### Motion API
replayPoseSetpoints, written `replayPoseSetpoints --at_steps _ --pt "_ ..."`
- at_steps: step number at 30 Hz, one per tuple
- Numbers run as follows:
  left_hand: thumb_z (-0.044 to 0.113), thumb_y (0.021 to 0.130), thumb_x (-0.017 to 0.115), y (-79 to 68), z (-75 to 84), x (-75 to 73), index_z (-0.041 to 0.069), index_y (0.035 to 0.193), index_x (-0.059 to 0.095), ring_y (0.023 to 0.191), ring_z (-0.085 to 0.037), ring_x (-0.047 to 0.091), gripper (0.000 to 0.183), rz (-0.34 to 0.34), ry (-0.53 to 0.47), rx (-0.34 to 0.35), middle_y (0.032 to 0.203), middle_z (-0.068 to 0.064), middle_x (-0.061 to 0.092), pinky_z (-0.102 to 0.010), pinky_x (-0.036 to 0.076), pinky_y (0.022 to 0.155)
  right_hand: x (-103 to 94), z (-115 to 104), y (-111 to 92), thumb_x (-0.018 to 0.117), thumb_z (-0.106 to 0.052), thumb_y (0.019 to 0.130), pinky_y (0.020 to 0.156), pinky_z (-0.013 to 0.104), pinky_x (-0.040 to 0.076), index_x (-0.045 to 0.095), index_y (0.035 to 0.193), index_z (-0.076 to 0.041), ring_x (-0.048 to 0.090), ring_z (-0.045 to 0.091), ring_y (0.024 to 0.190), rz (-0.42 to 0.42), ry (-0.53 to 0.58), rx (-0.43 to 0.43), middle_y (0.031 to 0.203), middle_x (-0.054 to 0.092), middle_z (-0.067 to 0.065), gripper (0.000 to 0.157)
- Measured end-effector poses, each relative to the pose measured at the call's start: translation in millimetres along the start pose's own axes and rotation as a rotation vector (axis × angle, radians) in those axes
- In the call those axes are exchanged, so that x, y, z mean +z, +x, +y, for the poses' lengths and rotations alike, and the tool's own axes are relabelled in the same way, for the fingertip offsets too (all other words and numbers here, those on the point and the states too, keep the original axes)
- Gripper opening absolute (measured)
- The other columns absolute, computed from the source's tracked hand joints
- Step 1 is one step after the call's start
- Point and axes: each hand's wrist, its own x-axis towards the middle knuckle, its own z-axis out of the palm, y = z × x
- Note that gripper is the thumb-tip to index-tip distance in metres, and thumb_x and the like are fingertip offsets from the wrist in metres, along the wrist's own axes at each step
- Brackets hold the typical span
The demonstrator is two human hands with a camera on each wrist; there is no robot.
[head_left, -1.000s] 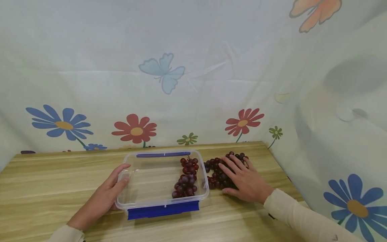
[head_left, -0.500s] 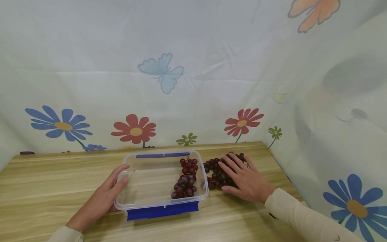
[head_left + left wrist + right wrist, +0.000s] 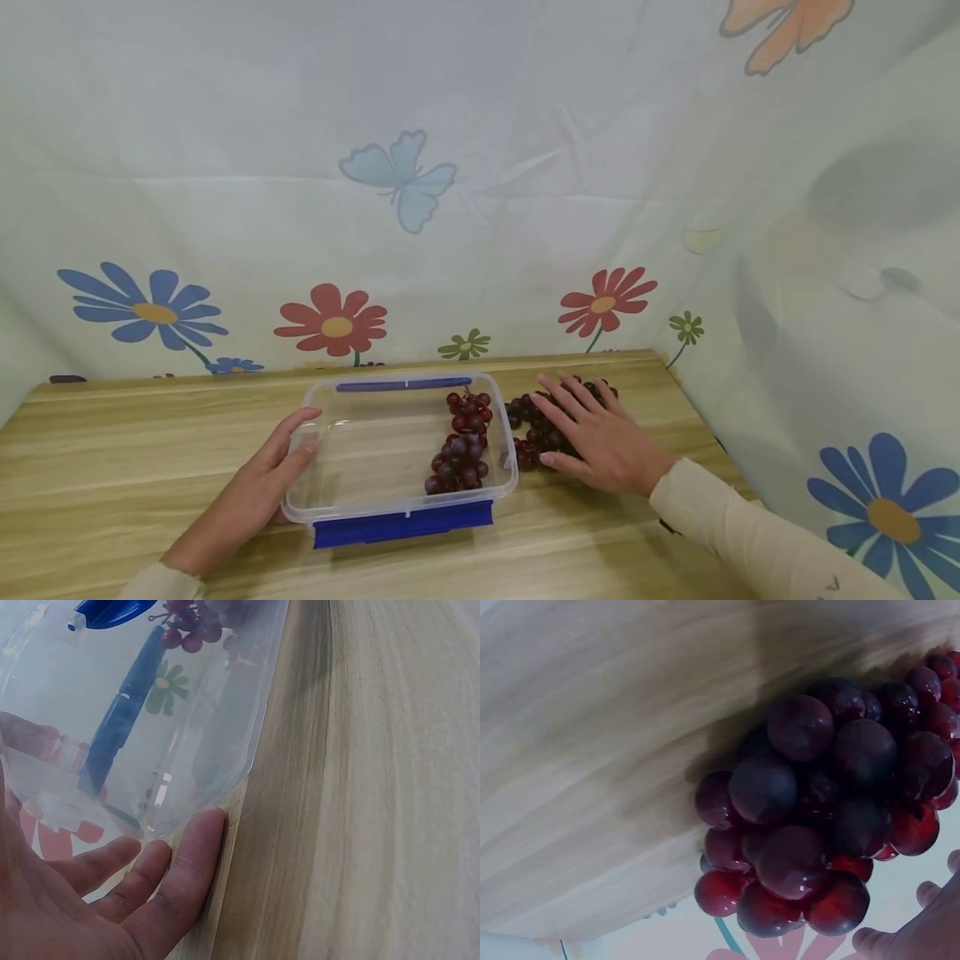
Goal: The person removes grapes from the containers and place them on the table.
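Note:
My left hand (image 3: 258, 475) grips the left side of a clear plastic food container (image 3: 352, 508), thumb over the rim and fingers against the outer wall. In the left wrist view those fingers (image 3: 187, 870) press at the container's lower corner. Inside, along its right wall, lies a bunch of red grapes (image 3: 459, 454). To the right of the container more dark red grapes (image 3: 536, 433) lie on the table, and my right hand (image 3: 611, 442) is spread over them, hiding part. The right wrist view shows these grapes (image 3: 795, 862) close up, with fingertips at the lower right corner.
The container has blue clips, the near one (image 3: 405, 523) hanging down its front. Under everything is a wood-grain table (image 3: 150, 433). A pale cloth backdrop (image 3: 525, 250) with flowers and butterflies rises behind the table and along its right side.
My right hand has shifted slightly left over the loose grapes, with its fingers still spread. The left hand and the container stay nearly in place.

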Motion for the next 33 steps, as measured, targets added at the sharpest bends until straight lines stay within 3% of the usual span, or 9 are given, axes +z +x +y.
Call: replayPoseSetpoints --at_steps 4,8,13,18,26,30,33 --pt "0.062 0.108 0.038 -0.3 0.1 -0.2 0.041 0.164 0.014 0.15 -0.057 0.032 0.065 -0.001 -0.004 0.001 0.173 -0.027 0.008 -0.073 0.042 0.109 -2.6 0.1 3.9 0.042 -0.067 0.104 0.125 0.07 0.021 0.013 0.168 -0.031 0.015 0.03 0.164 -0.003 -0.015 -0.002 0.178 0.01 -0.001 0.079" --pt "0.061 0.108 0.039 0.1 1.7 0.2 0.041 0.164 0.014 0.152 -0.058 0.027 0.065 -0.007 -0.017 0.004 0.173 -0.028 0.006 -0.073 0.042 0.109 -7.1 -1.5 7.5 0.04 -0.069 0.104 0.126 0.069 0.02 0.015 0.168 -0.03 0.014 0.029 0.165 -0.013 -0.025 -0.01 0.178 0.008 -0.002 0.079" --pt "0.06 0.108 0.039 0.1 3.0 1.0 0.041 0.164 0.015 0.148 -0.054 0.036 0.064 -0.005 -0.019 0.004 0.172 -0.028 0.01 -0.067 0.049 0.106 -15.1 -5.7 14.3 0.038 -0.07 0.104 0.128 0.066 0.019 0.014 0.168 -0.029 0.012 0.028 0.165 -0.022 -0.029 -0.032 0.178 0.006 -0.003 0.08" --pt "0.06 0.109 0.039 0.3 3.3 1.3 0.041 0.164 0.016 0.147 -0.053 0.038 0.063 0.003 -0.012 0.016 0.172 -0.028 0.013 -0.069 0.046 0.108 -22.6 -8.3 22.3 0.04 -0.068 0.104 0.129 0.064 0.017 0.01 0.169 -0.029 0.015 0.03 0.165 -0.009 -0.025 -0.064 0.178 0.007 -0.001 0.081" --pt "0.06 0.109 0.038 -1.2 5.1 -0.3 0.04 0.164 0.017 0.147 -0.054 0.038 0.062 0.013 -0.009 0.021 0.172 -0.028 0.013 -0.071 0.045 0.108 -32.7 -15.2 34.5 0.041 -0.065 0.106 0.127 0.066 0.022 0.015 0.169 -0.024 0.019 0.031 0.163 0.015 -0.01 -0.133 0.178 0.011 0.003 0.079" --pt "0.059 0.109 0.038 -0.5 3.9 -0.3 0.041 0.163 0.017 0.15 -0.056 0.032 0.061 0.014 -0.007 0.025 0.173 -0.028 0.01 -0.075 0.039 0.11 -37.2 -18.1 38.3 0.044 -0.062 0.106 0.127 0.067 0.02 0.018 0.168 -0.023 0.018 0.03 0.164 0.011 0.007 -0.143 0.178 0.011 0.003 0.078" --pt "0.059 0.109 0.038 -0.8 3.4 -0.2 0.04 0.163 0.017 0.149 -0.056 0.033 0.061 0.017 -0.002 0.024 0.173 -0.028 0.01 -0.076 0.039 0.11 -39.7 -20.4 41.4 0.043 -0.064 0.106 0.128 0.066 0.017 0.013 0.169 -0.027 0.015 0.027 0.165 -0.001 0.008 -0.151 0.178 0.007 0.001 0.079"
